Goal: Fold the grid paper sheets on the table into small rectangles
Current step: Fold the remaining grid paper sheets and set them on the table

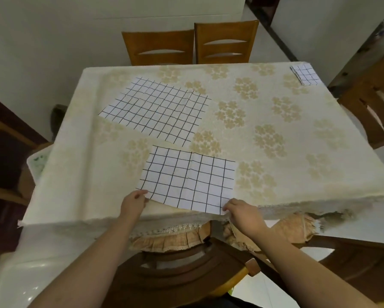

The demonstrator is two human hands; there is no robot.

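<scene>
A white grid paper sheet (pixel 188 177) with black lines lies at the table's near edge, a crease down its middle. Its near edge is lifted off the cloth. My left hand (pixel 133 204) pinches the near left corner. My right hand (pixel 240 211) pinches the near right corner. A larger stack of flat grid sheets (pixel 157 108) lies farther back on the left. A small folded grid rectangle (pixel 305 74) sits at the far right corner.
The table wears a cream flowered tablecloth (pixel 275 134). Two wooden chairs (pixel 191 44) stand at the far side, another chair (pixel 373 107) on the right. A chair with a frilled cushion (pixel 177 241) is tucked under the near edge.
</scene>
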